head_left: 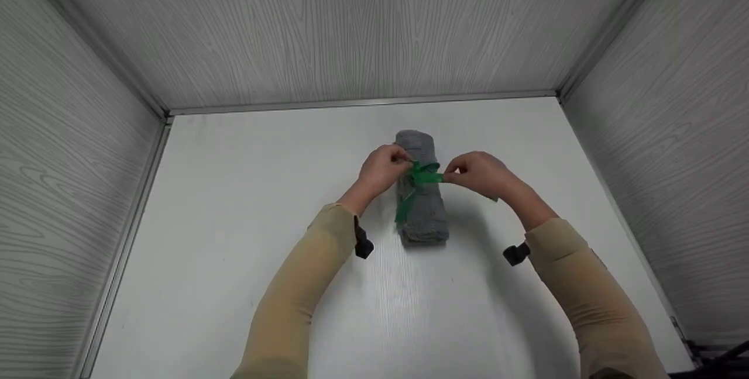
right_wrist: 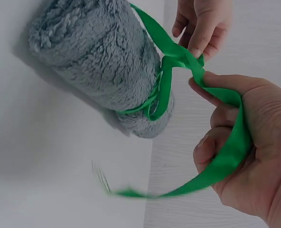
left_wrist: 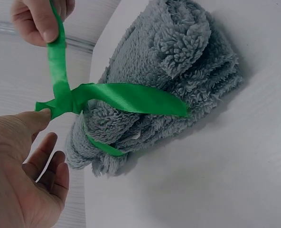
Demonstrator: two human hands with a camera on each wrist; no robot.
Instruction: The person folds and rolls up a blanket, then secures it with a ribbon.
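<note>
A rolled grey fleece towel lies on the white table, with a green ribbon round its middle. My left hand is at the ribbon's crossing; in the left wrist view its thumb tip presses the crossed ribbon and its fingers hang loosely curled below. My right hand pinches one strand and pulls it sideways. The right wrist view shows that strand running through the right hand's curled fingers, its loose end blurred. The towel is beside both hands.
Grey wood-grain walls close in the table at the back and on both sides, with a metal strip along the back edge. Beige sleeves cover both forearms, and a black wrist mount sits on each.
</note>
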